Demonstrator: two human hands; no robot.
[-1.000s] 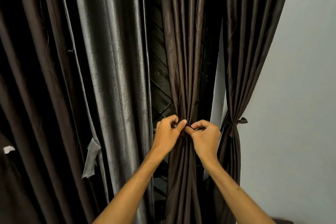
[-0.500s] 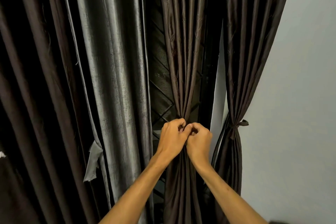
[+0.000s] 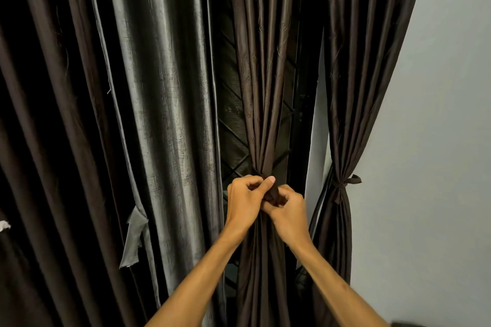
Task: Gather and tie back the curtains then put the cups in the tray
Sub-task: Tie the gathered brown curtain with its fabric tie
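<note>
A dark brown curtain (image 3: 261,82) hangs in the middle, gathered into a narrow bundle at waist height. My left hand (image 3: 245,200) and my right hand (image 3: 288,207) meet at that gathered point, both with fingers curled round the brown tie-back strip (image 3: 273,191) that wraps the bundle. My left thumb lies over the top of the strip. To the right hangs a second brown curtain (image 3: 356,74), bound with a knotted tie (image 3: 345,183). No cups or tray are in view.
A silvery grey curtain (image 3: 159,103) hangs loose at the left with a grey strip (image 3: 134,236) dangling from it. Dark window grille (image 3: 231,125) shows between the curtains. A pale wall (image 3: 438,141) fills the right side.
My hands closed together at the gathered point. The right hand dropped slightly below the left, and the left thumb now lies over the strip.
</note>
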